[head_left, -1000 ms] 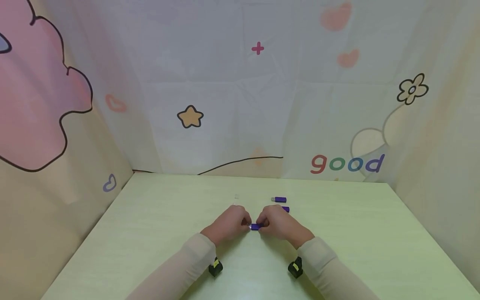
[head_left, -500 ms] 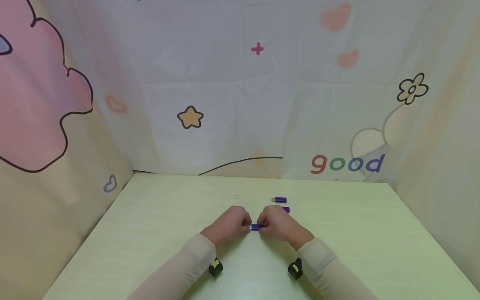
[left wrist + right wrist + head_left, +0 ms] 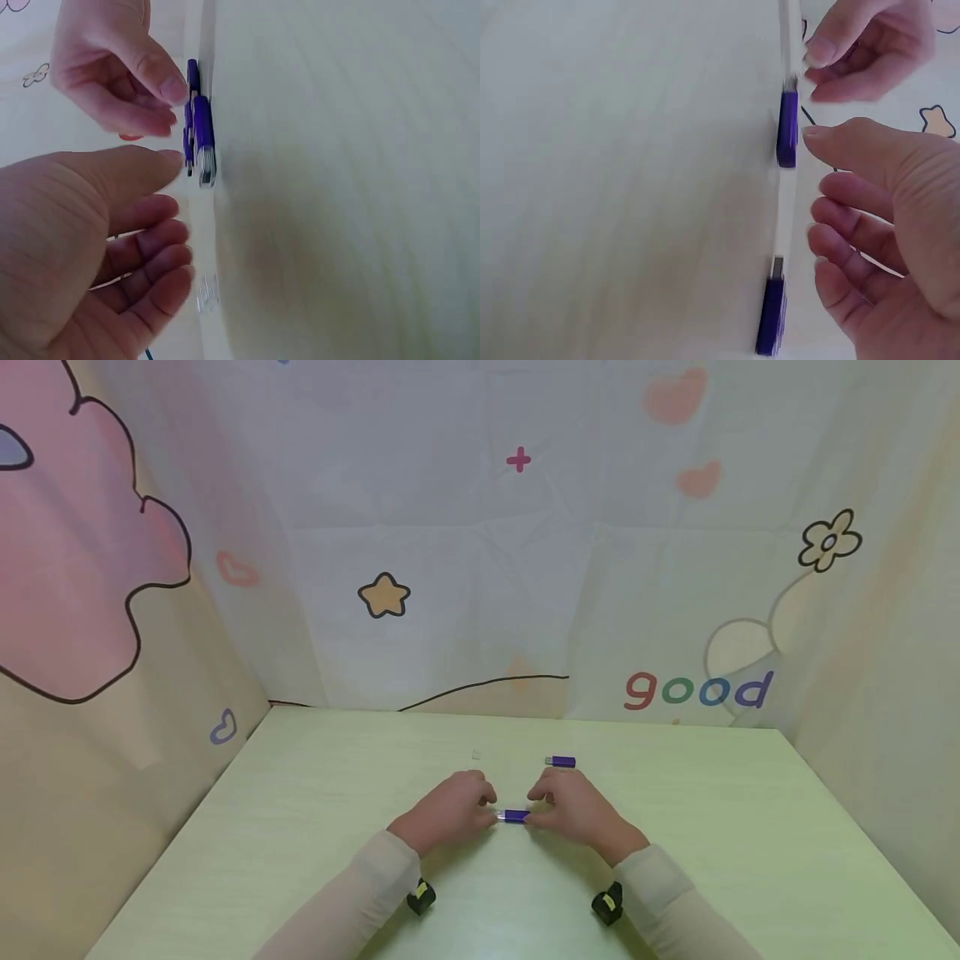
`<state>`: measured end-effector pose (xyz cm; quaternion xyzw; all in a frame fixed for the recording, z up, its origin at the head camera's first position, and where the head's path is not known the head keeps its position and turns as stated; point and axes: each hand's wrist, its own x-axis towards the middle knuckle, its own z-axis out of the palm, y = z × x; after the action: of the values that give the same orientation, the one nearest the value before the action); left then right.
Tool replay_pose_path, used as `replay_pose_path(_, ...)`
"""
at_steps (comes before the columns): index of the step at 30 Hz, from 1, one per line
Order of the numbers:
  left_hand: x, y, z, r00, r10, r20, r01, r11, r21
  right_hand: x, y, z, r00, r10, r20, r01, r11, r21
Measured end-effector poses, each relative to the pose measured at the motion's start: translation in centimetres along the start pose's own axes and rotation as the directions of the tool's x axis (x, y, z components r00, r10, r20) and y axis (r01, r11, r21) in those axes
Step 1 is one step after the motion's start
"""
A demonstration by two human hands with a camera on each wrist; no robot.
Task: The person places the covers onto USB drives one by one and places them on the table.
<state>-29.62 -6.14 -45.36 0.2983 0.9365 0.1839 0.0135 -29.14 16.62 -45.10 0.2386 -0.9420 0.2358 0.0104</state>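
Observation:
A purple USB stick (image 3: pixel 516 817) lies on the table between the two hands, its silver or clear plug end to the left. My left hand (image 3: pixel 447 812) is just left of that end, with thumb and fingers parted and nothing between them. On the other side, my right hand (image 3: pixel 579 810) has its thumb tip right at the purple end in the head view, its fingers apart as well. The left wrist view shows the stick's plug end (image 3: pixel 207 169) close to the left thumb. In the right wrist view the stick (image 3: pixel 787 129) stands out beside the right thumb.
Another purple USB stick (image 3: pixel 562 762) lies farther back, beyond the right hand. A small clear cap (image 3: pixel 476 755) is on the table behind the left hand. A second purple stick (image 3: pixel 771 315) appears low in the right wrist view. A printed cloth (image 3: pixel 465 610) walls the table's back.
Both hands have let go of the USB stick and drawn apart, left hand to the left and right hand to the right. The stick stays on the table between them.

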Motion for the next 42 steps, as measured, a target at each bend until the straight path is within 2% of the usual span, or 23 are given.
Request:
replay_pose_path(3, -0.4, -0.7, -0.5, 0.998, 0.021, -0.061, -0.021, 1.0, 0.009, -0.3, 0.6, -0.7, 0.999, -0.017, -0.037, 0.016, 1.0, -0.022)
replay_pose_path(7, -0.6, -1.8, -1.0, 0.99, 0.042, -0.131, -0.033, 0.997, 0.066, -0.9, 1.5, -1.7, 0.998, 0.002, -0.062, -0.005, 0.998, -0.055)
replay_pose_path(11, -0.5, -2.8, -1.2, 0.988, 0.032, -0.154, -0.01, 0.99, 0.143, -1.4, 2.2, -2.6, 0.997, 0.039, -0.07, -0.043, 0.997, -0.063)
replay_pose_path(15, -0.5, -3.4, -1.2, 0.992, -0.007, -0.127, 0.028, 0.986, 0.162, -1.6, 2.9, -2.9, 0.996, 0.076, -0.043, -0.08, 0.994, -0.078)
replay_pose_path(21, -0.1, -3.6, -0.9, 0.995, -0.082, -0.058, 0.089, 0.985, 0.15, -1.9, 3.4, -3.3, 0.996, 0.085, -0.003, -0.085, 0.993, -0.082)
replay_pose_path(26, 0.1, -3.6, -0.9, 0.998, -0.037, -0.043, 0.044, 0.986, 0.164, -1.9, 3.7, -3.2, 0.997, 0.075, 0.003, -0.074, 0.994, -0.081)
replay_pose_path(30, 0.3, -3.4, -0.7, 0.999, -0.002, -0.044, 0.009, 0.988, 0.152, -1.6, 3.9, -3.0, 0.995, 0.095, 0.018, -0.094, 0.993, -0.064)
replay_pose_path(37, 0.7, -3.0, -0.8, 0.998, -0.059, -0.028, 0.062, 0.993, 0.102, -1.1, 4.1, -2.6, 0.991, 0.125, 0.05, -0.123, 0.991, -0.051)
replay_pose_path(42, 0.6, -3.0, -0.8, 0.998, -0.059, -0.021, 0.061, 0.992, 0.112, -0.9, 3.9, -2.4, 0.991, 0.122, 0.061, -0.12, 0.992, -0.04)
